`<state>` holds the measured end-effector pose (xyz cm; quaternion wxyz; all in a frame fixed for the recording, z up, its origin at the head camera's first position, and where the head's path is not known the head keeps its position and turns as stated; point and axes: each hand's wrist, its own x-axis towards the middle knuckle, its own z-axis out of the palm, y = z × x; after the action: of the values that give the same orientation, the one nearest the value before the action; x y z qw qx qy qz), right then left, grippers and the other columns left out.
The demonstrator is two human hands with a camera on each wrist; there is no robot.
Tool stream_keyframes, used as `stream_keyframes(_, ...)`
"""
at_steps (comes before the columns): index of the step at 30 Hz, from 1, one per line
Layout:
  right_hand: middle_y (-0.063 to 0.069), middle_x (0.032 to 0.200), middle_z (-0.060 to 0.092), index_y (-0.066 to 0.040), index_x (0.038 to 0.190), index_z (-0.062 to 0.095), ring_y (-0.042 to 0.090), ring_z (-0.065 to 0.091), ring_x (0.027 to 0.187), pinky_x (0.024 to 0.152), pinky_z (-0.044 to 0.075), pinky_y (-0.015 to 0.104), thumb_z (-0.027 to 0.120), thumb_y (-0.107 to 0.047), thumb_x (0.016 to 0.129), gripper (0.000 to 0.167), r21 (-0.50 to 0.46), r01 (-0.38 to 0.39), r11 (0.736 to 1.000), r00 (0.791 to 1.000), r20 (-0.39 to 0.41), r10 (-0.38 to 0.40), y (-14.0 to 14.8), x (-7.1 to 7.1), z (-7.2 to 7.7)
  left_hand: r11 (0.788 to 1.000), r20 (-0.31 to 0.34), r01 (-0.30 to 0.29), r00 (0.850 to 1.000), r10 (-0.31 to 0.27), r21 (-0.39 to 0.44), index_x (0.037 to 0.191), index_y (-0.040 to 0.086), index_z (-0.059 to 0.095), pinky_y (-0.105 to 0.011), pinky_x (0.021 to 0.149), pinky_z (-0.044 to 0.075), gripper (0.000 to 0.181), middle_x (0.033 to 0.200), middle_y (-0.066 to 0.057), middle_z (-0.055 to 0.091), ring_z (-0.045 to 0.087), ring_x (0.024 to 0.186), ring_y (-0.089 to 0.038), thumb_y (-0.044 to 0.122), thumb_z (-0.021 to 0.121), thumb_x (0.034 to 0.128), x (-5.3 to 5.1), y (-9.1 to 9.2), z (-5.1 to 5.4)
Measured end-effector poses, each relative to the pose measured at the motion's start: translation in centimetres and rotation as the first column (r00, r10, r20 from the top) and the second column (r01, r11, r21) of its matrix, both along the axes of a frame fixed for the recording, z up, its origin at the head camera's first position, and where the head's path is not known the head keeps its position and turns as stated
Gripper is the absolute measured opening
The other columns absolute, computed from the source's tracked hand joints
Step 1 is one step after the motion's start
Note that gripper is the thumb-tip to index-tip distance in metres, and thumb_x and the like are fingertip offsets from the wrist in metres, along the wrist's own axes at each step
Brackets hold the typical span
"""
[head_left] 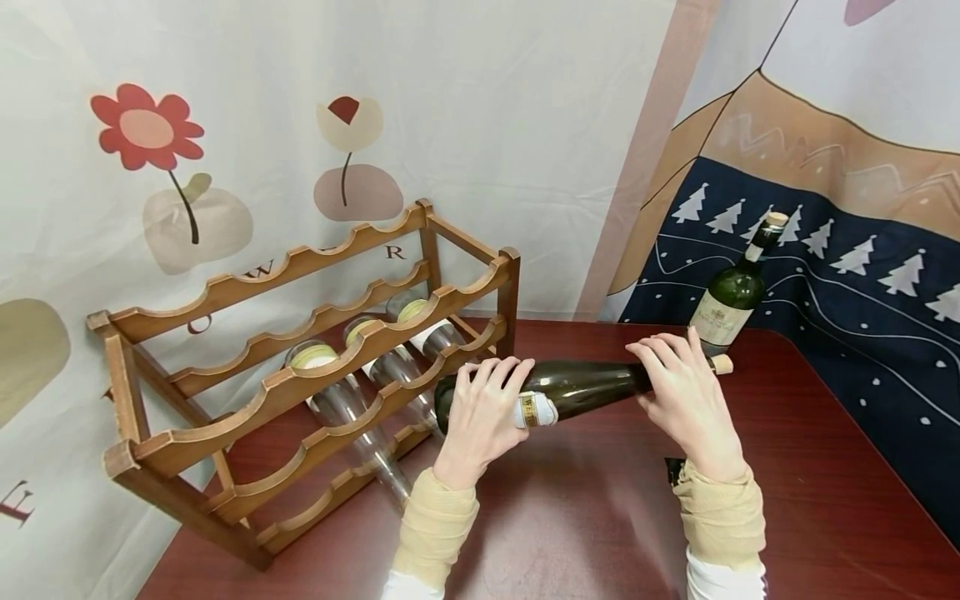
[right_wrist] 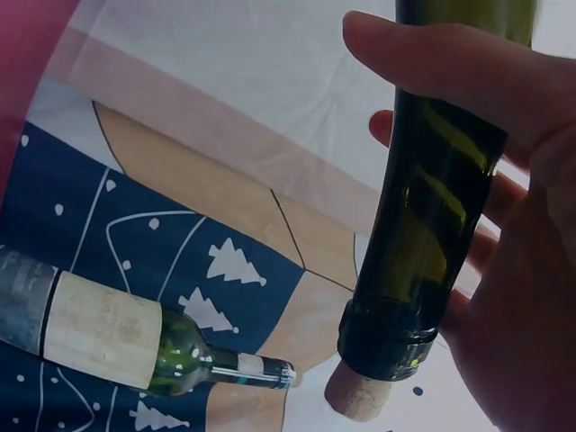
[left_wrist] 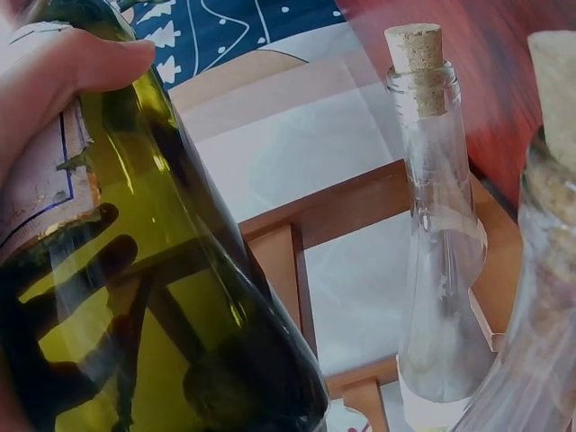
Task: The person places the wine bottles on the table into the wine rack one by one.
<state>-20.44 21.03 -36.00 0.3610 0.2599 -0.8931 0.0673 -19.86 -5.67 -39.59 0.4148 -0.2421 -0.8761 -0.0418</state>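
A dark green wine bottle (head_left: 592, 388) with a cork lies nearly level above the table, its base toward the rack. My left hand (head_left: 486, 408) grips it near the base, beside a torn white label. Around its neck curls my right hand (head_left: 686, 396); in the right wrist view the cork (right_wrist: 358, 392) sticks out of the mouth past the fingers. To the left stands a wooden wine rack (head_left: 311, 383). Several clear corked bottles lie in its lower row, among them a clear bottle (left_wrist: 439, 270) beside the held bottle in the left wrist view.
A second green bottle (head_left: 731, 296) with a cream label stands upright at the back right of the red-brown table (head_left: 810, 467). A small black object (head_left: 673, 471) lies near the right wrist. Behind hangs a printed cloth (head_left: 525, 150).
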Motion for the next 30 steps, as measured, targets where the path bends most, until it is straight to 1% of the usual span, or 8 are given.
stream_keyframes(5,0.013,0.095,0.067,-0.003,0.100,0.063,0.033,0.055,0.099,0.105,0.033,0.059,0.080,0.005,0.048,0.055,-0.008,0.004,1.000,0.999,0.047,-0.003,-0.1,0.0,-0.3,1.000,-0.016,0.003,1.000,-0.003,-0.019,0.120,0.019,0.060,-0.037,0.082,0.045,0.091,0.109,0.002,0.067,0.060,0.098,-0.018,0.037,0.089,0.0352,0.0,0.0,0.0)
stream_keyframes(8,0.012,0.089,0.068,-0.004,0.094,0.063,0.031,0.056,0.095,0.105,0.037,0.053,0.081,0.003,0.048,0.050,-0.008,-0.004,1.000,0.998,0.067,0.004,-0.2,-0.1,-0.5,0.999,-0.029,0.007,1.000,-0.008,-0.033,0.119,0.020,0.060,-0.037,0.082,0.045,0.092,0.108,0.002,0.067,0.060,0.098,-0.018,0.039,0.089,0.0343,0.0,-0.1,0.1)
stream_keyframes(11,0.010,0.083,0.068,-0.006,0.088,0.063,0.028,0.057,0.088,0.095,0.045,0.044,0.082,0.000,0.048,0.045,0.004,-0.003,1.000,0.997,0.081,0.003,-0.3,-0.1,-0.7,0.999,-0.036,0.015,0.999,-0.017,-0.049,0.118,0.020,0.061,-0.037,0.081,0.046,0.090,0.107,0.002,0.067,0.061,0.098,-0.018,0.039,0.089,0.0350,0.0,-0.1,0.2)
stream_keyframes(14,0.008,0.076,0.066,-0.009,0.083,0.062,0.026,0.057,0.079,0.079,0.048,0.039,0.081,-0.002,0.049,0.040,0.025,0.022,0.999,0.993,0.118,-0.025,-0.4,-0.2,-0.9,0.998,-0.034,0.024,0.999,-0.027,-0.060,0.118,0.019,0.061,-0.036,0.082,0.046,0.088,0.106,0.002,0.068,0.062,0.097,-0.018,0.038,0.089,0.0363,0.0,-0.1,0.3)
stream_keyframes(18,0.006,0.069,0.060,-0.012,0.078,0.060,0.027,0.056,0.066,0.062,0.047,0.041,0.080,-0.007,0.051,0.035,0.060,0.078,0.995,0.976,0.199,-0.089,-0.5,-0.1,-1.0,0.997,-0.037,0.035,0.999,-0.037,-0.070,0.117,0.019,0.061,-0.034,0.083,0.047,0.088,0.104,0.002,0.068,0.062,0.096,-0.017,0.037,0.089,0.0359,-0.1,-0.1,0.3)
stream_keyframes(22,0.004,0.066,0.061,-0.013,0.076,0.057,0.026,0.057,0.058,0.053,0.044,0.040,0.080,-0.009,0.052,0.034,0.083,0.107,0.991,0.960,0.250,-0.125,-0.5,-0.1,-1.0,0.996,-0.040,0.036,0.998,-0.039,-0.084,0.118,0.019,0.061,-0.034,0.083,0.047,0.087,0.104,0.003,0.067,0.062,0.095,-0.016,0.036,0.088,0.0363,-0.1,-0.1,0.2)
stream_keyframes(25,0.002,0.064,0.062,-0.015,0.074,0.055,0.023,0.057,0.055,0.049,0.041,0.038,0.080,-0.010,0.052,0.034,0.084,0.105,0.991,0.959,0.255,-0.123,-0.5,-0.2,-1.1,0.995,-0.040,0.035,0.998,-0.039,-0.089,0.118,0.019,0.061,-0.034,0.084,0.047,0.088,0.103,0.003,0.067,0.062,0.095,-0.016,0.037,0.088,0.0361,-0.2,-0.1,0.1)
stream_keyframes(30,0.000,0.061,0.061,-0.016,0.072,0.054,0.021,0.055,0.051,0.044,0.037,0.036,0.081,-0.011,0.049,0.036,0.080,0.092,0.992,0.970,0.220,-0.108,-0.4,-0.4,-1.2,0.996,-0.037,0.036,0.999,-0.039,-0.086,0.118,0.019,0.060,-0.033,0.084,0.047,0.090,0.103,0.004,0.067,0.062,0.095,-0.016,0.039,0.089,0.0349,-0.2,-0.1,0.1)
